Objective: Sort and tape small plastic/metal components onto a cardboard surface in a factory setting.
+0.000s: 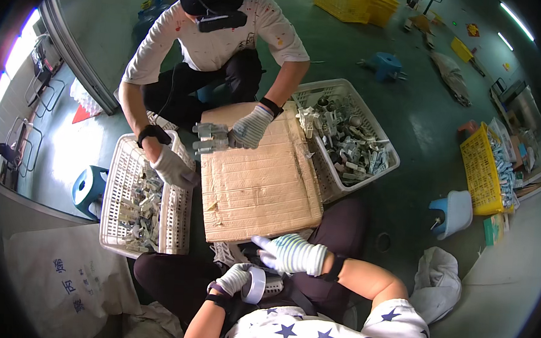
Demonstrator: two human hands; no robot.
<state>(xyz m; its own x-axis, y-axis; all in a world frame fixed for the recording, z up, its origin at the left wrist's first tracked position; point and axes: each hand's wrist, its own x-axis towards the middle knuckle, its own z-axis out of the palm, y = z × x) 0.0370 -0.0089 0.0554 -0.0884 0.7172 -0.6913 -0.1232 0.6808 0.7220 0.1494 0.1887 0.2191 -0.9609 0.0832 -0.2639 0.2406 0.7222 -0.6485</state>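
My left hand [234,278], in a white knit glove, grips a roll of white tape [254,286] close to my lap. My right hand [289,253], in a striped glove, hovers just above the tape with its fingers spread toward the near edge of a flat cardboard sheet [257,187]. Across the sheet a seated person in a white shirt holds a grey metal part [210,137] in one gloved hand [250,125]. That person's other gloved hand [173,167] rests on the rim of a white basket [175,213].
The white basket on my left holds several small pale parts. Another white basket [379,166] at the right is full of grey metal parts. A yellow crate [479,175], a blue stool [88,186], a white bucket [460,211] and a white sack [65,280] stand around.
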